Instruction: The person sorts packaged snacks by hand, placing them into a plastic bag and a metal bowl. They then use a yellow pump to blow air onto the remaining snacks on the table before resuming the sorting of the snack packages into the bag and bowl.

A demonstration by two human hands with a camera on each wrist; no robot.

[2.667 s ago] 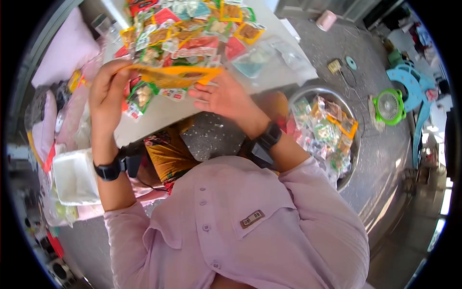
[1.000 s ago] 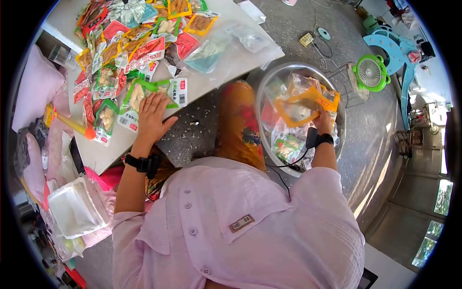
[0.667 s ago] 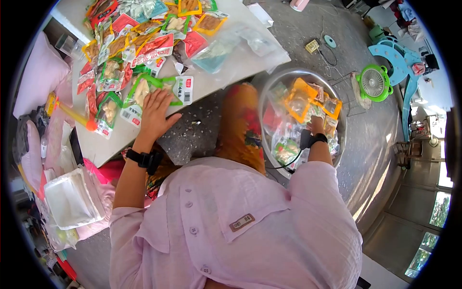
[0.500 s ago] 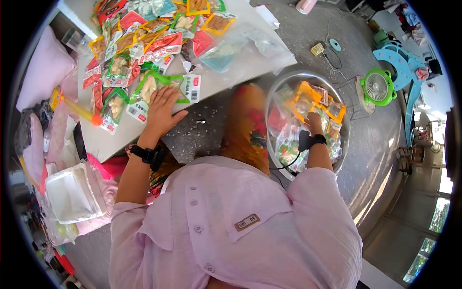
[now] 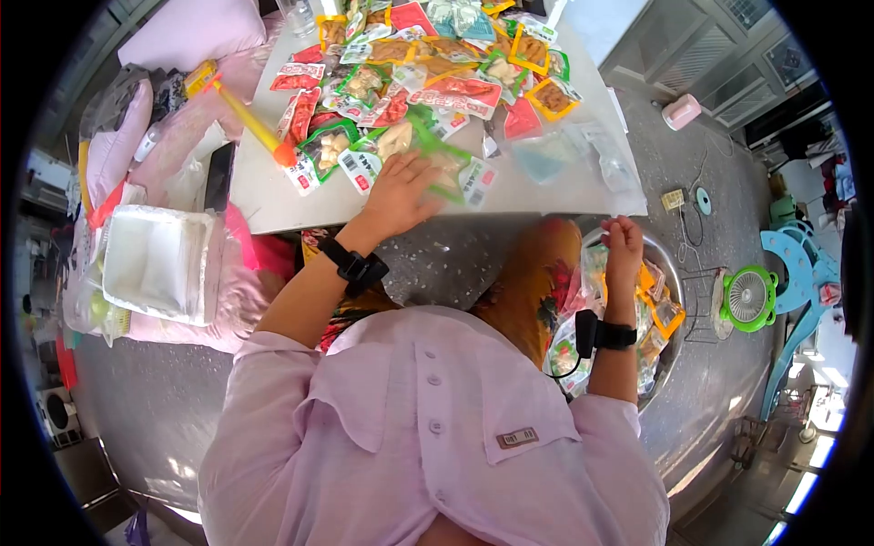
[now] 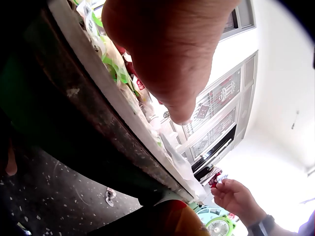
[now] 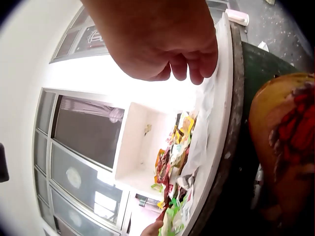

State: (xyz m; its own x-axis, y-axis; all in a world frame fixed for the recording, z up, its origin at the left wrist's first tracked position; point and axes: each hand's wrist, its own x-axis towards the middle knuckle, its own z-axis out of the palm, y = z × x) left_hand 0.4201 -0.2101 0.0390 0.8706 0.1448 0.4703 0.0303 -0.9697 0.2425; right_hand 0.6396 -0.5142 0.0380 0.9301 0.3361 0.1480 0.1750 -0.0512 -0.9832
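Note:
In the head view my left hand (image 5: 398, 198) lies with its fingers over green-edged food packets (image 5: 446, 164) near the table's front edge. Pale pieces show through the packet just beyond the fingertips. My right hand (image 5: 623, 246) is raised over the near side of a metal basin (image 5: 670, 266), its fingers loosely bent and nothing visible in them. Inside the basin lie many packets, among them a yellow-edged packet (image 5: 669, 318). From the right wrist, the right hand (image 7: 170, 46) shows with bent fingers beside the table edge.
A pile of red, yellow and green packets (image 5: 455, 91) covers the back of the table (image 5: 264, 205). Clear plastic bags (image 5: 574, 155) lie at its right. A yellow stick with an orange end (image 5: 255, 123) overlaps the left edge. A green fan (image 5: 749, 298) stands beyond the basin.
The right hand has let go of the yellow-edged packet in the basin and come up toward the table. The left hand stays on the green-edged packets. The head view has turned.

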